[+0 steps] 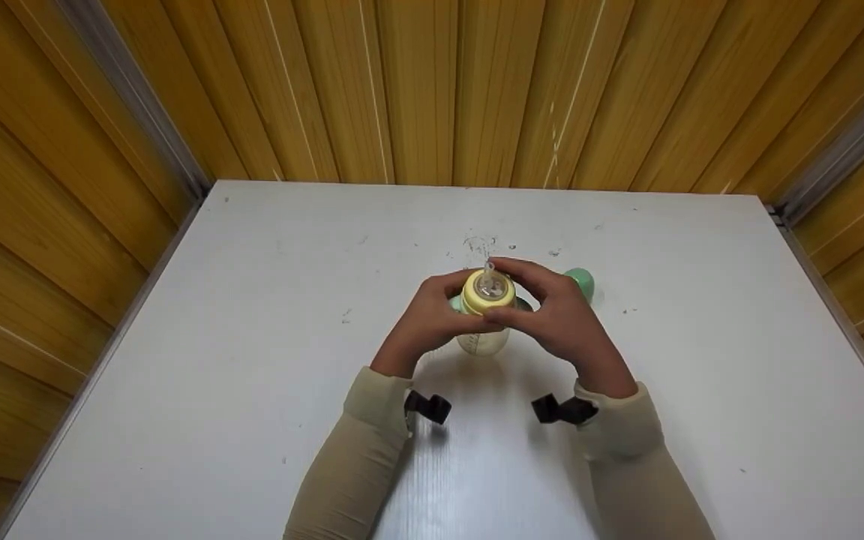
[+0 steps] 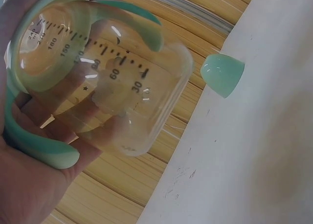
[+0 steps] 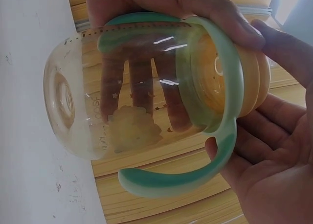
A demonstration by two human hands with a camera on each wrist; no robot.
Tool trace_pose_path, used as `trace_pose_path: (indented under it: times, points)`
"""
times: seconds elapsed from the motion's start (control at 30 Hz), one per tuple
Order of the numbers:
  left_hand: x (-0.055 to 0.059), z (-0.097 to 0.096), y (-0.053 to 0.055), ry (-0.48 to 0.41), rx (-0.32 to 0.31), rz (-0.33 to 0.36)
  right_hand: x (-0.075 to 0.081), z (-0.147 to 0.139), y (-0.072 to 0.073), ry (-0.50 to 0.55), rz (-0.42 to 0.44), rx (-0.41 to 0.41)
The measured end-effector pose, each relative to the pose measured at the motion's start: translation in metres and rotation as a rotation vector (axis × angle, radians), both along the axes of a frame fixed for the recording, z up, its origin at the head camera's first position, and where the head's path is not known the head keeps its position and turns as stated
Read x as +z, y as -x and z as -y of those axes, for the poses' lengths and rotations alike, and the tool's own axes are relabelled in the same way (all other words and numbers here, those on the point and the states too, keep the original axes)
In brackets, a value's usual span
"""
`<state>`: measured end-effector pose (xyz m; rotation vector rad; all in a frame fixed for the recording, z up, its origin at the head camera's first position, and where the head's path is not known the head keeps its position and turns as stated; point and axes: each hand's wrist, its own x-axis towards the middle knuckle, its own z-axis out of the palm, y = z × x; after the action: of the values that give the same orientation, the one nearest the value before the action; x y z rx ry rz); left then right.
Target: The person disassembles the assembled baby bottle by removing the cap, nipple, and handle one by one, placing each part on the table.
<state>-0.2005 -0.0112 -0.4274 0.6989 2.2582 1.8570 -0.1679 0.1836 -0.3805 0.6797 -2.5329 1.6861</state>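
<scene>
Both hands hold a clear baby bottle [image 1: 483,343] above the table, its top tilted toward the head camera. A yellow collar [image 1: 476,301] with a clear narrow nipple [image 1: 490,283] tops it. My left hand [image 1: 436,309] wraps round the body below the collar; its fingers show through the clear wall in the right wrist view. My right hand [image 1: 563,319] grips the yellow collar, thumb on one side and fingers on the other. Two green handles, one a curved green handle [image 3: 181,182], flank the neck. Printed measuring marks [image 2: 115,73] run along the wall.
A green dome-shaped cap [image 1: 580,283] stands on the white table [image 1: 252,322], just beyond my right hand. Small dark specks and scratches mark the tabletop. Yellow wood-look panels [image 1: 417,90] wall the back and sides. Black camera mounts [image 1: 428,407] stick out from both sleeves.
</scene>
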Motion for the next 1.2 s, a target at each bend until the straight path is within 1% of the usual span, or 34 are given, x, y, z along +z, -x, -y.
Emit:
trace_pose_path:
  times: [0.13,0.3,0.53,0.83,1.0,1.2]
  points:
    - [0.0002,0.0003,-0.0001,-0.014,-0.008,-0.006,-0.0005,-0.0002,-0.0003,-0.003,0.002,0.004]
    - [0.0013,-0.0005,-0.0001,-0.016,-0.018,-0.006,-0.0003,-0.0001,-0.0006,-0.001,-0.004,0.009]
    - [0.0020,-0.0016,-0.0003,-0.017,-0.032,-0.011,0.0012,0.0004,-0.0014,0.000,0.009,0.007]
    - [0.0021,-0.0018,-0.0006,-0.011,-0.035,-0.011,0.0010,0.0006,-0.0015,-0.021,-0.056,0.008]
    - [0.0007,-0.0014,-0.0014,-0.021,-0.058,-0.012,-0.0002,0.0003,-0.0016,-0.030,-0.077,0.009]
    - [-0.0003,-0.0015,-0.0008,-0.045,-0.090,0.004,0.0001,-0.0006,-0.0011,-0.029,-0.082,-0.003]
